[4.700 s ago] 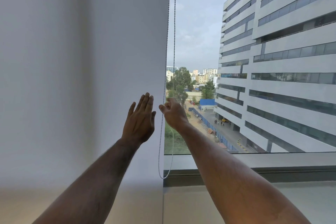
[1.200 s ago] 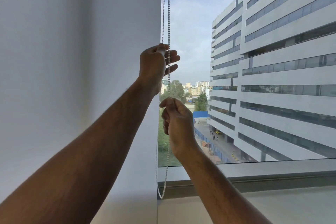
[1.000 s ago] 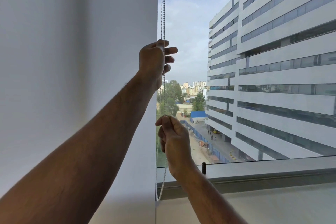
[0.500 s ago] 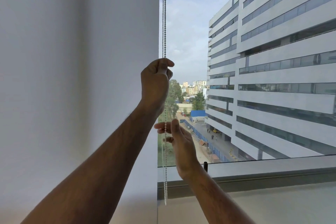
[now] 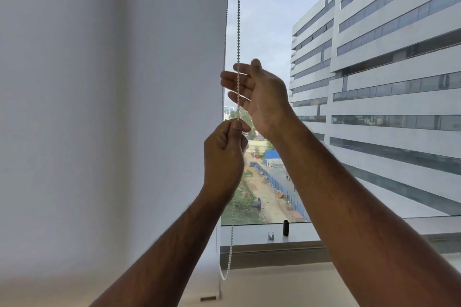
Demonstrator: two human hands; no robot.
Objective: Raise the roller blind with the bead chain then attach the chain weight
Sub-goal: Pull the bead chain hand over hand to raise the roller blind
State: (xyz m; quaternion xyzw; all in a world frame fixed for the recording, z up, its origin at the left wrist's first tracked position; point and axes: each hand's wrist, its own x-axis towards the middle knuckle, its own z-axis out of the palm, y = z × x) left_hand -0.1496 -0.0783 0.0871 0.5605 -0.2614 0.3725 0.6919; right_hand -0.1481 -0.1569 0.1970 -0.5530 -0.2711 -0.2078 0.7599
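The white roller blind (image 5: 112,107) hangs down over the left part of the window. Along its right edge runs the bead chain (image 5: 238,20), whose loop ends low near the sill (image 5: 262,254). My left hand (image 5: 224,154) is closed on the front strand, pinching it between thumb and forefinger. Just above it, my right hand (image 5: 259,92) is up with its fingers spread. The chain passes in front of those fingers, and they are not closed on it. A small black cylinder (image 5: 286,228) and a small silver piece (image 5: 271,235) stand on the window frame.
Behind the glass are a large pale office building (image 5: 386,82), a road and trees far below. A wide sill ledge (image 5: 311,286) runs under the window. The blind's bottom bar (image 5: 208,298) sits low at the ledge.
My left hand has come down with the chain in its grip. My right hand has let go, opened and risen above the left hand.
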